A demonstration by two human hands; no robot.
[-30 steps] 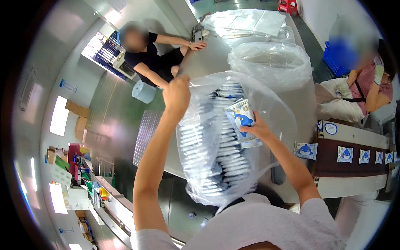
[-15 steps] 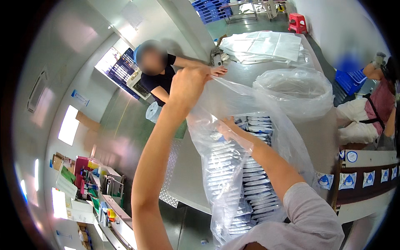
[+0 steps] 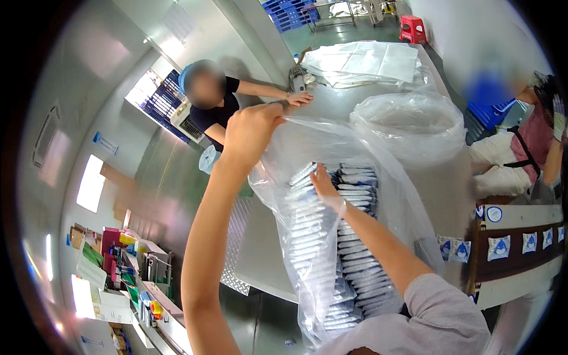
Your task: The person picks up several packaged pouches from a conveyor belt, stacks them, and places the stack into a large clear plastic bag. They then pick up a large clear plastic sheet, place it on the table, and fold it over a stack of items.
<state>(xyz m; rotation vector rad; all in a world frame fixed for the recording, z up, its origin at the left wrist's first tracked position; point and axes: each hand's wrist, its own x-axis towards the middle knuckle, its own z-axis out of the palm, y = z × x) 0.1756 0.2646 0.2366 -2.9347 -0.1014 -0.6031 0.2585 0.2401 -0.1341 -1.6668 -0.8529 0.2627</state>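
Note:
A large clear plastic bag (image 3: 414, 228) lies on the metal table in front of me, holding rows of small white-and-blue packets (image 3: 358, 236) stood on edge, pressed close together. With my left hand (image 3: 254, 133) closed on the edge of its mouth, the plastic is raised at the far left. My right hand (image 3: 324, 186) reaches inside the bag, fingers stretched out and lying against the far packets of the left row. A fold of clear film crosses the right wrist. Bag film partly veils the left row.
Another open clear bag (image 3: 408, 127) stands at the far right of the table (image 3: 266, 254), before a stack of white sheets (image 3: 361, 62). A co-worker (image 3: 222, 112) leans on the far left side. At right, a conveyor (image 3: 515, 278) carries packets beside another person (image 3: 503, 154).
The view has swung slightly right. My left hand has come down a little with the bag's edge. My right hand has shifted over the packets, and its fingers now show more clearly.

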